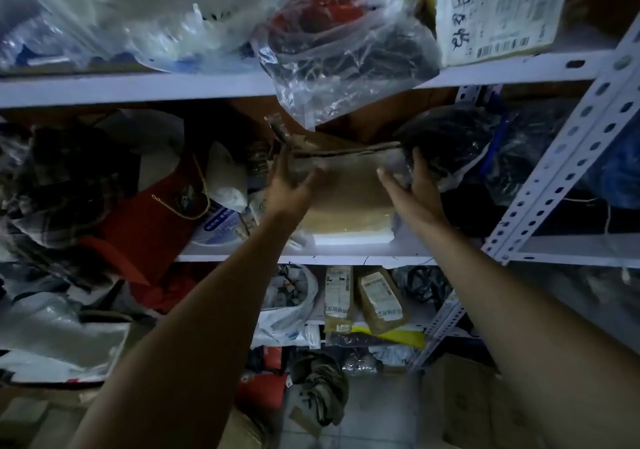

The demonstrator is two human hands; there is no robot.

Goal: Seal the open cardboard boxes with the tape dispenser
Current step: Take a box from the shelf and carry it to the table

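While the cardboard box (349,192) sits on the middle shelf (346,248), left hand (289,189) and right hand (412,192) flank it, each grip open-fingered, holding nothing.

Box (346,192) on shelf (346,246) btwn hands (bags (339,54) above).

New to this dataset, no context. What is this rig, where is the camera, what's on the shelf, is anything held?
There is no machine: a person works bare-handed, and the single picture comes from a wide-angle camera on their head, looking forward and down. Both arms reach to the middle shelf of a white metal rack. The left hand and right hand sit at either side of a brown cardboard box standing there; motion blur hides whether the fingers actually grip it. Beside it lie a red bag and dark bundles in plastic. A clear plastic bag hangs over from the shelf above. No tape dispenser is visible.
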